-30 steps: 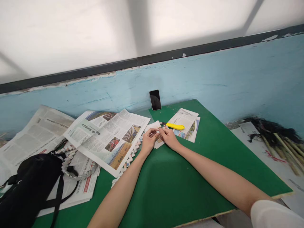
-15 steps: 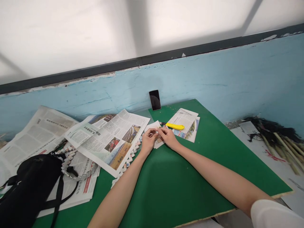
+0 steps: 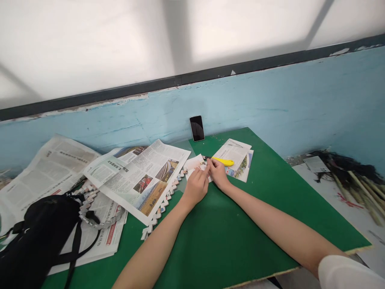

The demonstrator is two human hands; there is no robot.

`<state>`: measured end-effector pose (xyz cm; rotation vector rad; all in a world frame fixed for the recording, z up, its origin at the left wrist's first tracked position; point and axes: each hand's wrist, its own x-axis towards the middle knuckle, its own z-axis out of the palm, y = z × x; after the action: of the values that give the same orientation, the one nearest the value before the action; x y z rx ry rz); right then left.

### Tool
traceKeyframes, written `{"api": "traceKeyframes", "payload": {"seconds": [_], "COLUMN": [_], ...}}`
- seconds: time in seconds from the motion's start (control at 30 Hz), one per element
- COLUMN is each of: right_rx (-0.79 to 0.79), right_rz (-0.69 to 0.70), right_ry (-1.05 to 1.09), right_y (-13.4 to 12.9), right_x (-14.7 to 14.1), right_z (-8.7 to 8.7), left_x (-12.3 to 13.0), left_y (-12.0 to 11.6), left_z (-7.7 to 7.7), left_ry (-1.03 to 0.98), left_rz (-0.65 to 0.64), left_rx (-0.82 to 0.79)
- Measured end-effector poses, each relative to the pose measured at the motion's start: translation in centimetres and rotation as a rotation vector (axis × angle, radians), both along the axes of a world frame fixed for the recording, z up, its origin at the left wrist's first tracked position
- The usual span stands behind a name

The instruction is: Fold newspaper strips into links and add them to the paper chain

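Note:
My left hand (image 3: 197,185) is closed, its fingertips meeting those of my right hand (image 3: 217,172) over small printed paper pieces (image 3: 194,162) on the green table (image 3: 228,224). The right fingers are pinched together at a small whitish bit too small to make out. Just behind the right hand lies a yellow utility knife (image 3: 224,161), partly over cut newspaper sheets (image 3: 233,150). A woven chain of folded paper (image 3: 165,200) runs along the edge of a large newspaper (image 3: 141,172), left of my left hand.
A phone (image 3: 197,128) leans upright against the blue wall (image 3: 255,96). A black bag (image 3: 45,228) with straps rests on newspapers at the left. Bundled sticks (image 3: 363,192) lie beyond the table's right edge.
My left hand has moved right and slightly nearer, turning its back upward over the paper. More of the small paper pieces shows. My right hand has shifted slightly to the right.

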<state>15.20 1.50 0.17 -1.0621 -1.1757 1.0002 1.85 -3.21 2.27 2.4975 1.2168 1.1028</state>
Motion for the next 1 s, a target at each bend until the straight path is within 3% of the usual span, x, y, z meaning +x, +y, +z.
{"api": "traceKeyframes", "payload": {"seconds": [0.1, 0.27, 0.37, 0.5, 0.63, 0.8, 0.9, 1.0], "right_rx": [-0.034, -0.034, -0.039, -0.058, -0.053, -0.062, -0.088, -0.107], "right_rz": [-0.041, 0.037, 0.061, 0.093, 0.116, 0.120, 0.122, 0.129], "right_ry": [0.062, 0.075, 0.073, 0.082, 0.075, 0.106, 0.163, 0.192], "right_y": [0.2, 0.0, -0.3, -0.6, -0.7, -0.4, -0.1, 0.1], "right_x": [0.0, -0.1, -0.1, -0.1, -0.2, -0.6, -0.8, -0.8], "right_z": [0.1, 0.6, 0.7, 0.8, 0.9, 0.6, 0.3, 0.1], "left_x": [0.7, -1.2, -3.5, -5.2, -5.5, -5.5, -5.1, -4.1], "left_y": [-1.1, -0.7, 0.5, 2.2, 3.2, 3.2, 3.1, 3.1], "left_z": [2.4, 6.2, 6.3, 4.3, 2.4, 1.4, 1.7, 2.9], "left_ry": [0.246, 0.531, 0.667, 0.684, 0.610, 0.448, 0.209, -0.187], "left_rz": [0.033, 0.288, 0.417, 0.506, 0.516, 0.496, 0.446, 0.281], "left_rx": [0.069, -0.187, -0.292, -0.417, -0.411, -0.372, -0.394, -0.478]}}
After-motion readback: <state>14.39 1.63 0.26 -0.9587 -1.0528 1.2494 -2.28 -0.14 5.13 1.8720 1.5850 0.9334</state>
